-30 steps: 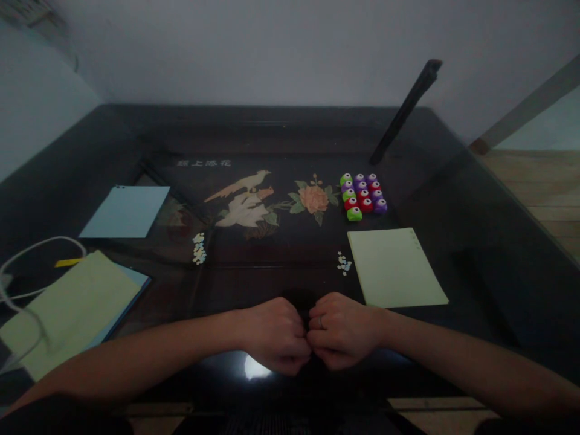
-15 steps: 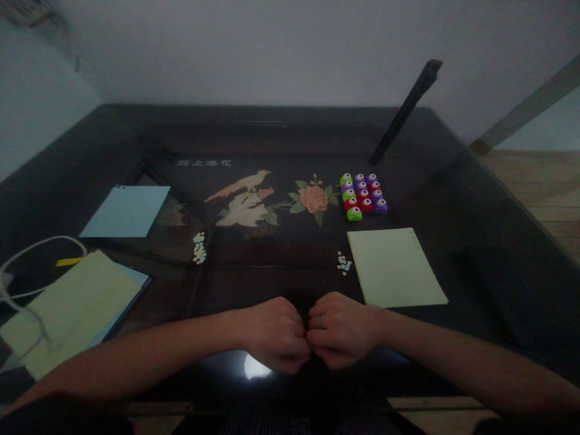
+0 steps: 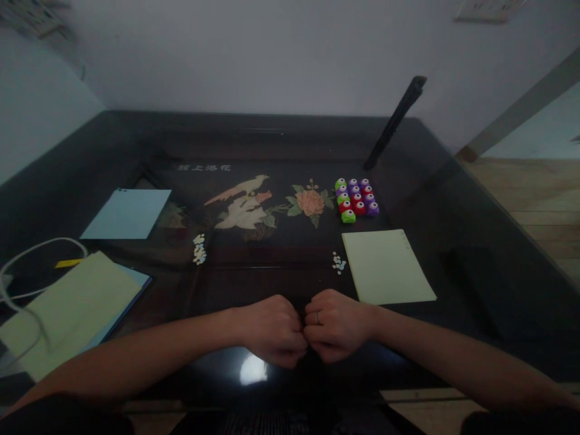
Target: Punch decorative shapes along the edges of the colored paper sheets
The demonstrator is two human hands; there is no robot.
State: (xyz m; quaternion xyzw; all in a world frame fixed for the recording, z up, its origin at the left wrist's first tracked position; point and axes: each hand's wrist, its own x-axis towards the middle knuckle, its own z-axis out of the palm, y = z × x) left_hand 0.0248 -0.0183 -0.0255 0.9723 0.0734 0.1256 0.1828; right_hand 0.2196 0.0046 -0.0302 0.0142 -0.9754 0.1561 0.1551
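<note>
My left hand (image 3: pixel 275 331) is curled into a fist near the front edge of the dark table (image 3: pixel 263 281). Against its knuckles rests my right hand (image 3: pixel 336 326), also a fist, with a ring on one finger. Nothing shows sticking out of either hand; the palms are hidden. A pale yellow-green sheet stack (image 3: pixel 387 266) lies just beyond my right wrist. Beside its left edge is a small cluster of star-shaped pieces (image 3: pixel 338 263). Farther left, a second cluster of small pale pieces (image 3: pixel 199 249) lies beyond my left forearm.
Several green, purple and red eye-topped pieces (image 3: pixel 356 199) stand in rows at the right. Behind them a black stick-like object (image 3: pixel 395 124) leans upward. On the left lie a blue sheet (image 3: pixel 129 213), yellowish paper (image 3: pixel 67 308) over blue sheets, and a white cable (image 3: pixel 45 243).
The view has shifted slightly, so the right-hand things sit a little farther left and more wall shows. Both fists stay together.
</note>
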